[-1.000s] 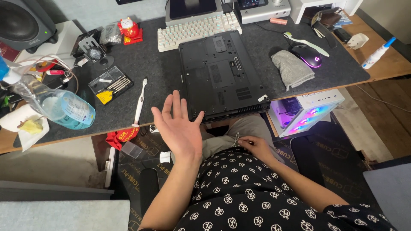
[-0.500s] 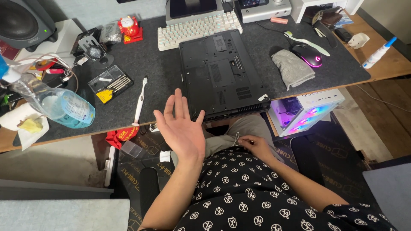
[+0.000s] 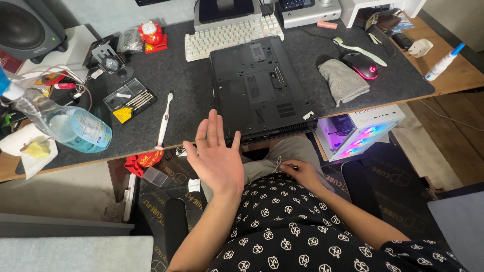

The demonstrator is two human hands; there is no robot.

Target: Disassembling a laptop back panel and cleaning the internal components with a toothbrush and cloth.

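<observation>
A black laptop (image 3: 259, 88) lies upside down on the dark desk mat (image 3: 186, 85), its near edge at the desk's front. My left hand (image 3: 216, 157) is raised in the air just before that edge, palm up and fingers spread, holding nothing. Down in my lap my right hand (image 3: 301, 172) rests on grey trousers, its fingers pinched on a thin white drawstring. A white toothbrush (image 3: 164, 121) lies left of the laptop, next to a clear case of small screwdriver bits (image 3: 130, 99).
A white keyboard (image 3: 232, 36) sits behind the laptop. A grey cloth (image 3: 344, 80), a black mouse (image 3: 361, 65) and a second toothbrush (image 3: 359, 49) lie to the right. A plastic water bottle (image 3: 70, 127) lies at left. A lit computer case (image 3: 359, 130) stands under the desk.
My left hand has drifted slightly but stays open and raised. The right hand has not moved from my lap.
</observation>
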